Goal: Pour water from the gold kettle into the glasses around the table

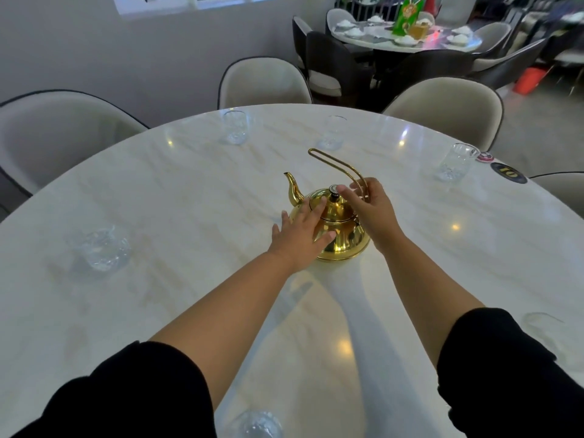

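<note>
Plenty of elbow room here
You've got open tabletop (196, 197) between the gold kettle (343, 241) and the rim glasses (234, 131); only its raised handle (330, 159) sticks up.

Gold kettle (344, 245): polished metal, mirror-glossy, smooth. Its thin wire handle (335, 161) is the same gold metal. Lid knob (334, 191): dark, w/ shiny ribbed ring.

Table (189, 200): pale marble-look top, faint beige veins, v. glossy, ceiling lights reflect in it.

Glasses, e.g. far-left (234, 128) & right (455, 162): clear glass, patterned sides.

Chairs (265, 80): matt light-grey upholstery, cloth or leatherette, can't tell which; dark piping on edges.

Sleeves (126, 399): black matt cloth.

Round label (508, 172) at table's right edge: black w/ gold "10", approx. semi-gloss.
</note>
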A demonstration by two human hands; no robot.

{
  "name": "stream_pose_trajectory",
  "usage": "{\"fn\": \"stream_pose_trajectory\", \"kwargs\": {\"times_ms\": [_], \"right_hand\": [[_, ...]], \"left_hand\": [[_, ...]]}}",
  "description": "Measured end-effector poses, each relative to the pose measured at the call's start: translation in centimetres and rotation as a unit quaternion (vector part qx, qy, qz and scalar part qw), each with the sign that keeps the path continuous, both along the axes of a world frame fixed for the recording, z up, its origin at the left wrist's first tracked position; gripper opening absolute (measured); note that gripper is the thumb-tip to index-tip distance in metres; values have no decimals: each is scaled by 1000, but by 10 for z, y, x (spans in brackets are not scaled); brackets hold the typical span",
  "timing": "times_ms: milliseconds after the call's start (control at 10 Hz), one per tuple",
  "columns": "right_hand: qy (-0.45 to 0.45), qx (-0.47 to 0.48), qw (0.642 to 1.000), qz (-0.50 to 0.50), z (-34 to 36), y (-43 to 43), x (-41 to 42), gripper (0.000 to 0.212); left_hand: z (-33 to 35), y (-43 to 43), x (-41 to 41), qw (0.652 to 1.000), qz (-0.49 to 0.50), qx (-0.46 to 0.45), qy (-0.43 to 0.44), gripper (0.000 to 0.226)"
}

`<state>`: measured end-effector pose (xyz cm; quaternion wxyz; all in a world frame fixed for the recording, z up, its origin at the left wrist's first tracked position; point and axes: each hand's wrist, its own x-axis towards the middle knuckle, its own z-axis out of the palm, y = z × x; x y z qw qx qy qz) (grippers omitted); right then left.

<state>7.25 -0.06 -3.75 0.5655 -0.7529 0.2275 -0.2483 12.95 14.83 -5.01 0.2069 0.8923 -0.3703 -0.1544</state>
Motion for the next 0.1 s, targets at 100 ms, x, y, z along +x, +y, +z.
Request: {"fn": "stream_pose_trajectory", "kwargs": {"times_ms": [100], "right_hand": [[50,-71,995,-41,8,12,-19,59]], "left_hand": [[10,14,-17,1000,5,-14,-2,65]]}}
